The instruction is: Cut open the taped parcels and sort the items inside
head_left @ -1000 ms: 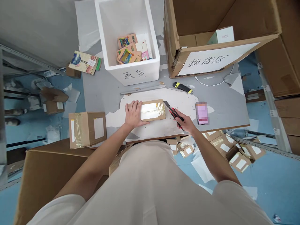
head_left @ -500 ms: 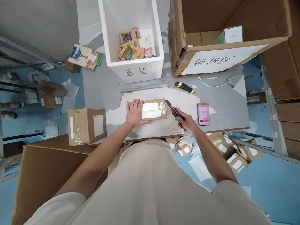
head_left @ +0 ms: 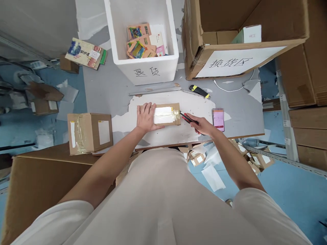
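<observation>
A small cardboard box [head_left: 167, 114] with a white label and clear tape at its right end lies on the worktable. My left hand [head_left: 146, 117] grips the box's left end, fingers over the top and thumb along the near side. In my right hand [head_left: 201, 126] is a black and red utility knife [head_left: 190, 119]. Its tip meets the taped right end of the box; whether the blade is in the tape is too small to tell. A second, black and yellow utility knife [head_left: 200, 91] rests beyond it. Right of my right hand lies a phone [head_left: 218, 119].
A white foam bin [head_left: 146, 72] with booklets stands at the back, beside a large labelled carton [head_left: 230, 63]. At the left are a taped carton [head_left: 89, 133] and a picture-covered packet [head_left: 84, 53]. A white cable [head_left: 230, 90] lies at the right. Boxes and paper litter the floor.
My right hand has brought the utility knife left and lower, to the box's taped end. My left hand stays on the box. The whole view has shifted slightly.
</observation>
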{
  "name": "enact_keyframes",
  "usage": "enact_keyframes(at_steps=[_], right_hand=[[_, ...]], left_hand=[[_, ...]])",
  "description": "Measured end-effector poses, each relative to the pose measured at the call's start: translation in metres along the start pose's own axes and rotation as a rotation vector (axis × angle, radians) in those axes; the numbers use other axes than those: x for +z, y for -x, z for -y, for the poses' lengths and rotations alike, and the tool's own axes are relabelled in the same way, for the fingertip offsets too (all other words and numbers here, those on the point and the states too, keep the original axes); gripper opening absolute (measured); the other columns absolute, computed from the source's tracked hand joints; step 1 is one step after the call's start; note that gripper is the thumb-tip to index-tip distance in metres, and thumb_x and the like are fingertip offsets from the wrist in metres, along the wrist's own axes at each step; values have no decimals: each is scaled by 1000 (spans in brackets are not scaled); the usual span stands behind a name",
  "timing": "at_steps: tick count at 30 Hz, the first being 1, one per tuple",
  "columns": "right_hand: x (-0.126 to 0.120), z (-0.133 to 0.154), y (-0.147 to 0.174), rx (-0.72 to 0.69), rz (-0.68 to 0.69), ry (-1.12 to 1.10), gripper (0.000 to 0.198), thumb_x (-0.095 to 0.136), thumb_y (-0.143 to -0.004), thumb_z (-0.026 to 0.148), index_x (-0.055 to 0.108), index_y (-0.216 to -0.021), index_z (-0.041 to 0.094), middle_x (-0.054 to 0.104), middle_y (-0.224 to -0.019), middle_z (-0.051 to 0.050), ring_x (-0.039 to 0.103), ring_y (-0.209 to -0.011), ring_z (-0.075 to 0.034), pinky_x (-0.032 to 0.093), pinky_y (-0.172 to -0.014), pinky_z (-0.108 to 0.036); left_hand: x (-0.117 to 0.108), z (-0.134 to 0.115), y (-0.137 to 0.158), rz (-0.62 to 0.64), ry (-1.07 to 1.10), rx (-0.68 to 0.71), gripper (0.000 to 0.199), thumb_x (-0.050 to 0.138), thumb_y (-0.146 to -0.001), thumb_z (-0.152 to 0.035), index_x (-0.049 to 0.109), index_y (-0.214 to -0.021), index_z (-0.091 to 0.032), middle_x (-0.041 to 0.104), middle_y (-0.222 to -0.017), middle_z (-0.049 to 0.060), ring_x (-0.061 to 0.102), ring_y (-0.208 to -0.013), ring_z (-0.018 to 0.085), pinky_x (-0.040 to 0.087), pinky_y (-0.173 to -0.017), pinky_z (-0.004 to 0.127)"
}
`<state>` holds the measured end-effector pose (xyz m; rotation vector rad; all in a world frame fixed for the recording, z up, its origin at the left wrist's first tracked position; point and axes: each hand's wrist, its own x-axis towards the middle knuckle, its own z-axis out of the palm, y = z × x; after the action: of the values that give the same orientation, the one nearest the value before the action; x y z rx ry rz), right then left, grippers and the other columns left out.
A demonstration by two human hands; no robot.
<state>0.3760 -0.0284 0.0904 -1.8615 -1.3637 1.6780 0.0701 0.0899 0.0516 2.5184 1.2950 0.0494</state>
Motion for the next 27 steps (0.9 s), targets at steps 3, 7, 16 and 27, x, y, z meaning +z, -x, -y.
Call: enact_keyframes(at_steps=[3, 7, 16, 27], right_hand=[[5, -5, 10, 6, 19, -74, 58, 50, -93, 26, 35, -148, 32, 59, -77, 2, 49, -45, -4, 45, -42, -16], [17, -8, 16, -3, 13, -124, 59, 51, -92, 26, 35, -148, 33, 57, -77, 3, 49, -45, -3, 43, -41, -16], [44, -4, 31, -2, -75, -184, 63, 53, -91, 32, 31, -150, 31, 58, -77, 3, 49, -44, -5, 46, -40, -18], [63, -7, 41, -2, -141, -197, 64, 51, -91, 35, 29, -151, 30, 55, -77, 3, 48, -45, -5, 45, -39, -19]], left_hand=[[0, -1, 0, 3, 1, 10, 120, 68, -54, -76, 28, -148, -13, 36, -148, 22, 28, -137, 45, 5, -115, 60], [0, -1, 0, -12, 5, 9, 119, 67, -55, -75, 29, -148, -12, 37, -148, 22, 29, -137, 45, 5, -115, 60], [3, 2, 0, -74, 32, 71, 119, 70, -52, -73, 33, -146, -11, 41, -143, 24, 32, -133, 44, 7, -114, 62], [3, 1, 3, -113, 39, 104, 115, 72, -52, -70, 36, -143, -11, 46, -137, 24, 35, -131, 42, 9, -113, 62]])
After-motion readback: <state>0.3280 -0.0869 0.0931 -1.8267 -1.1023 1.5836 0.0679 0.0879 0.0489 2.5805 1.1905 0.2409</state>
